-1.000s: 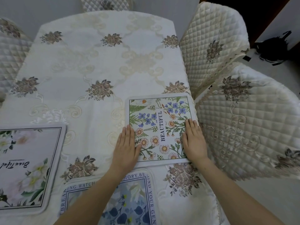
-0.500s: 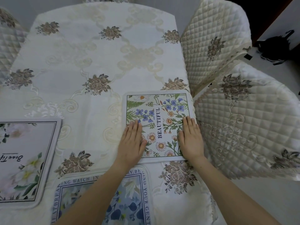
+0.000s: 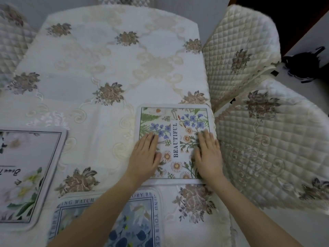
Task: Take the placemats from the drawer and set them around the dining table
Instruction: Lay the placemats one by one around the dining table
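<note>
**Both hands flat on the wildflower placemat at the worktop's right edge**

The wildflower placemat (image 3: 175, 143), printed with the word BEAUTIFUL, lies flat on the cloth-covered worktop (image 3: 106, 59) at about 3 o'clock from the table's middle, its right border just beside the quilted chair (image 3: 270, 139) there. The left hand (image 3: 145, 156) presses palm-down on the mat's lower left part, fingers straight and close together, thumb out to the side; its grip is spread flat, clamped on nothing. The right hand (image 3: 208, 154) lies the same way on the lower right part, fingers extended toward 12 o'clock, grip likewise flat and unclosed. At 6 o'clock, under both forearms, sits the blue-flower placemat (image 3: 135, 227) with lettering round its border, near but apart from the wildflower one. At 9 o'clock the white-flower placemat (image 3: 26, 175) rests on the cloth, partly cut off by the picture's edge. A second quilted chair (image 3: 238, 50) stands at 2 o'clock
</note>
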{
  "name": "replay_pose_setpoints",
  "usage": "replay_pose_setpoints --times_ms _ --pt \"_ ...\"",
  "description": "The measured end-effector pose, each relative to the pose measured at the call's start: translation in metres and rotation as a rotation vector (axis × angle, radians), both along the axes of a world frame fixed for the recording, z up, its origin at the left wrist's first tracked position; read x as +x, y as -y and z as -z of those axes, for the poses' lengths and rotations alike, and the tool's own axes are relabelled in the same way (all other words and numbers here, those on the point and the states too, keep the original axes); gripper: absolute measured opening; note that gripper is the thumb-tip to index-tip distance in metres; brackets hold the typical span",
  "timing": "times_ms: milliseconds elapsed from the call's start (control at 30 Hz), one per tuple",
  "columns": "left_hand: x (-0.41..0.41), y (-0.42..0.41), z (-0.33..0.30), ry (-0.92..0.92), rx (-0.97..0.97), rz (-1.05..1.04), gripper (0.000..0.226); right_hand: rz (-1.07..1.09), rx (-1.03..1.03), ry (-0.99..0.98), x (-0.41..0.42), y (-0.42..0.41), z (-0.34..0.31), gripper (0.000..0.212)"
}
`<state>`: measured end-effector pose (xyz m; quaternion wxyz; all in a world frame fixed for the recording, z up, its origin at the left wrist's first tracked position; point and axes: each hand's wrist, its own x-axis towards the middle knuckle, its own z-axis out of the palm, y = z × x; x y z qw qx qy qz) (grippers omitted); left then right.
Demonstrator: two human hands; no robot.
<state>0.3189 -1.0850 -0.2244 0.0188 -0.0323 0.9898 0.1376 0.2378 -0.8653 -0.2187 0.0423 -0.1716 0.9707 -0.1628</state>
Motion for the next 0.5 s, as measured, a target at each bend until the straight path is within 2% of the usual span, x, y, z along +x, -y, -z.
replay_pose_setpoints --times_ms 133,267,367,500 --pt "-0.066 -0.004 -0.021 -0.084 -0.058 0.019 0.062 -0.156 -0.126 -0.058 -0.037 0.059 -0.025 0.055" --pt "-0.121 -0.005 -0.010 0.001 -0.131 0.018 0.070 -0.151 -0.079 0.018 -0.075 0.111 -0.017 0.051" --pt "-0.123 0.005 0.013 0.023 -0.126 0.043 0.073 -0.200 -0.003 0.057 -0.087 0.119 0.004 0.052" --pt "-0.123 0.008 0.024 -0.020 -0.081 0.043 0.069 -0.265 -0.033 0.035 -0.087 0.111 0.022 0.057"
